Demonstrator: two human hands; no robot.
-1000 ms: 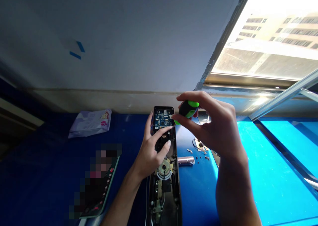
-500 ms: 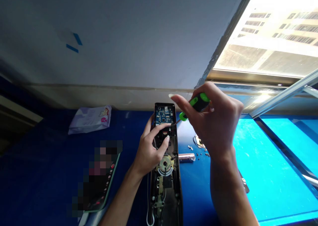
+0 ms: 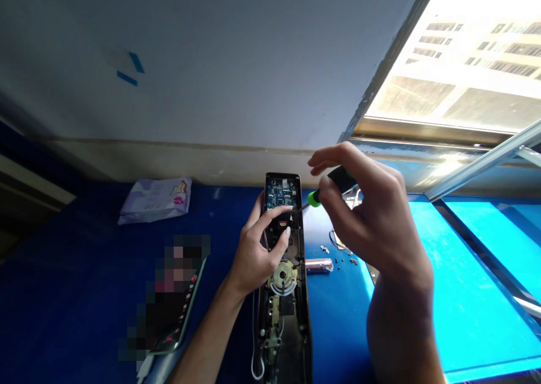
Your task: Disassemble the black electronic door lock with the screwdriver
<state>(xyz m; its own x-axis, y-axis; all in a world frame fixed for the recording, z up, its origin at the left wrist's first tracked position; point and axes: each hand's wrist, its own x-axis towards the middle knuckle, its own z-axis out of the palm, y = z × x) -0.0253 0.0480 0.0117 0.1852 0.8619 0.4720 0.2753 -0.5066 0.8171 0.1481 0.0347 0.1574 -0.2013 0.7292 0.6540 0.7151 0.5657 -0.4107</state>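
Note:
A long black door lock housing lies on the blue table with its inside facing up. A blue circuit board sits at its far end, and a round metal part near its middle. My left hand grips the housing's left side, with index finger and thumb reaching inside around a small dark part. Closed round a green and black screwdriver is my right hand. The screwdriver slants down to the housing's right edge by my left index fingertip; its very tip is hard to make out.
Small screws, white bits and a shiny cylinder lie right of the housing. A phone and a purple packet are on the left. Behind stands a wall, with a metal frame at right.
My right hand has turned on the screwdriver handle: the thumb has come down against it and the fingers have lifted. The left hand keeps its hold on the housing. The view has shifted slightly.

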